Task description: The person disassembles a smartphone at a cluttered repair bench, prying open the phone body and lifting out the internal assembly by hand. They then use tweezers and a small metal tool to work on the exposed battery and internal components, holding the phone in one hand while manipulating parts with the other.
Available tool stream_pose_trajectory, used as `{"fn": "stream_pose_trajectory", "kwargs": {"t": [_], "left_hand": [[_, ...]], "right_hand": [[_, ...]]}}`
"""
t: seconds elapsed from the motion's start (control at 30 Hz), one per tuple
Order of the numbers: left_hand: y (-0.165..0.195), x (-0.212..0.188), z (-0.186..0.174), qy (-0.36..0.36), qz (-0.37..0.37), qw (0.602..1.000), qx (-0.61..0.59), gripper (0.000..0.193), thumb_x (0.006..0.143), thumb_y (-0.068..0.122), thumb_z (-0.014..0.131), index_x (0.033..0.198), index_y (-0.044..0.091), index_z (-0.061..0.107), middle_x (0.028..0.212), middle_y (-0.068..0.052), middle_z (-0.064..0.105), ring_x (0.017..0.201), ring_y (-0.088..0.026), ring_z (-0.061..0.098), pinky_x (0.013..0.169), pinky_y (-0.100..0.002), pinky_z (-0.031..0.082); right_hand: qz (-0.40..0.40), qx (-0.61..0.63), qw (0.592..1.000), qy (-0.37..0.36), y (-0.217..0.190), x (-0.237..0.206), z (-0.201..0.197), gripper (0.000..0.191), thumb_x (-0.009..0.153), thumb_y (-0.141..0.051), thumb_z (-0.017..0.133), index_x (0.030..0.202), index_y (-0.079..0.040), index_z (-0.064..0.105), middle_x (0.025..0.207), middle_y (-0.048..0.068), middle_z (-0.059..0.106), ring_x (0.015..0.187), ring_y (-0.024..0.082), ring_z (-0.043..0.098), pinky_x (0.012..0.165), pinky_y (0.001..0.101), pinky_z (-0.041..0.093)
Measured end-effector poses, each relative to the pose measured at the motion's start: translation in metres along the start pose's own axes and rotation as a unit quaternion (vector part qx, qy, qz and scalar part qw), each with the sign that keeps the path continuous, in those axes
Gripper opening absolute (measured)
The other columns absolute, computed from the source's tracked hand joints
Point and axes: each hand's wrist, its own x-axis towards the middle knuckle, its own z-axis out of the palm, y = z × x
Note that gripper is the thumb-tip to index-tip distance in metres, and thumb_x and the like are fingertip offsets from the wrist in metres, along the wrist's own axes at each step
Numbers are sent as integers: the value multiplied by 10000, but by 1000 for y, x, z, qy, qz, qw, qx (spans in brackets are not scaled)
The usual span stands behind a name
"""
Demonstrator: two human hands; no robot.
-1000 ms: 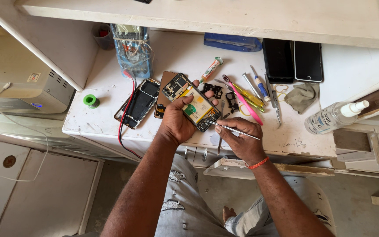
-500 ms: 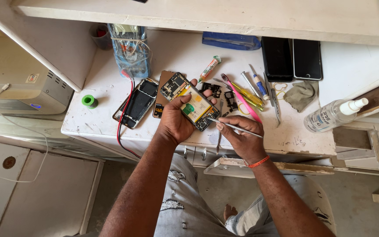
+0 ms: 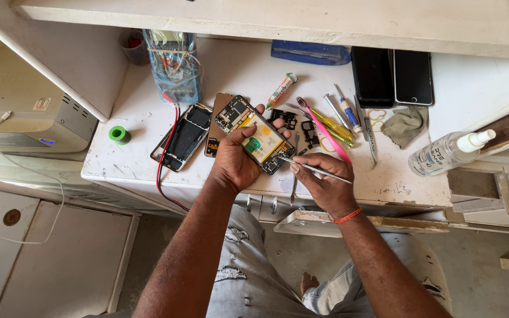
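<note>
**Opened smartphone held over a repair bench, tweezers applied at its lower edge**

An opened smartphone, its back cover removed so that the circuit board and yellow-green battery are exposed, is held above the white workbench. It is gripped by the left hand, whose fingers are curled closed around the lower left side of the phone, with the thumb laid across its face. At 3 o'clock from this hand, the right hand is seen closed in a pinch on a pair of metal tweezers; the tweezer tip is directed toward 9 o'clock and meets the lower edge of the phone. An orange band is worn on the right wrist.

At 9 o'clock from the held phone, a second disassembled phone is laid flat on the bench, crossed by red and black leads that run up to a power unit wrapped in clear plastic at 11 o'clock. A green tape roll is placed farther out at 9 o'clock. At 2 o'clock, a cluster of screwdrivers and a pink pry tool is spread out, with a syringe-type tube at 1 o'clock. Two dark phones lie face up beyond the tools, a grey cloth just below them. A clear squeeze bottle lies on its side at 3 o'clock.
</note>
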Motion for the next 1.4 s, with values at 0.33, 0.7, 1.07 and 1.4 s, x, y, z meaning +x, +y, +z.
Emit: {"fn": "stream_pose_trajectory", "kwargs": {"t": [0.33,0.7,1.07,1.4], "left_hand": [[0,0,0,-4,-1,1000,1,486,1011,161,459,1496,179,479,1334,-221,651,1250,-427,622,1112,-599,476],[0,0,0,11,2,1000,8,489,1010,157,463,1498,170,475,1328,-231,650,1239,-434,627,1114,-588,480],[0,0,2,14,0,1000,10,488,1006,167,461,1493,182,481,1333,-225,651,1237,-429,629,1102,-584,483],[0,2,-5,-7,2,1000,-4,477,1017,156,455,1493,170,488,1341,-239,646,1248,-436,625,1127,-565,478]], "right_hand": [[-3,-5,1000,-3,0,0,0,155,915,-53,800,1060,-5,768,959,64,781,864,78,702,761,227,580],[13,104,994,13,26,-5,-10,76,928,13,736,990,14,692,905,45,721,817,60,647,736,219,536],[22,110,994,5,29,-6,-15,83,918,-24,732,977,6,683,880,39,710,794,60,635,723,226,531],[68,174,981,56,12,1,-9,215,1003,-136,667,1137,26,710,922,93,780,817,114,718,781,261,599]]}}
